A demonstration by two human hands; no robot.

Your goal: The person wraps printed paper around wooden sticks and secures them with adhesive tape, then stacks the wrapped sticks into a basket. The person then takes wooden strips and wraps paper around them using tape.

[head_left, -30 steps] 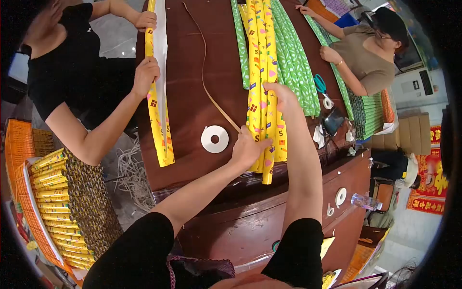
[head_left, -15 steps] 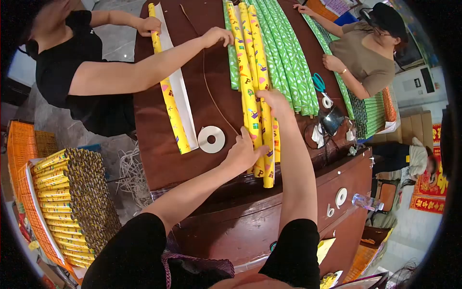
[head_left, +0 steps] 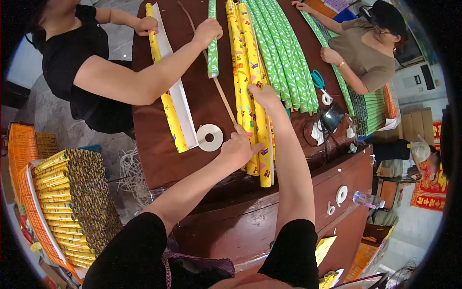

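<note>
Several yellow patterned paper rolls [head_left: 247, 72] lie side by side in front of me, their near ends past the table edge. My left hand [head_left: 237, 150] is closed around their lower left side, thumb across the top. Higher up, my right hand [head_left: 265, 97] grips the same bundle from the right; part of its fingers is hidden. To the left, a co-worker's hand [head_left: 208, 32] holds a short green roll [head_left: 212, 60] above a thin brown strip [head_left: 224, 98]. Beside the bundle on the right are several green patterned rolls [head_left: 281, 58].
A white tape roll [head_left: 218, 140] lies left of my left hand, near a partly rolled yellow sheet [head_left: 179, 137] under the co-worker's other hand. Scissors [head_left: 318, 83] and a black tape dispenser [head_left: 332, 119] sit right. An orange crate [head_left: 31, 212] of yellow rolls stands lower left.
The co-worker on the left has drawn the green roll out from beside the yellow bundle and moved it left. My hands stay on the bundle, shifted slightly left.
</note>
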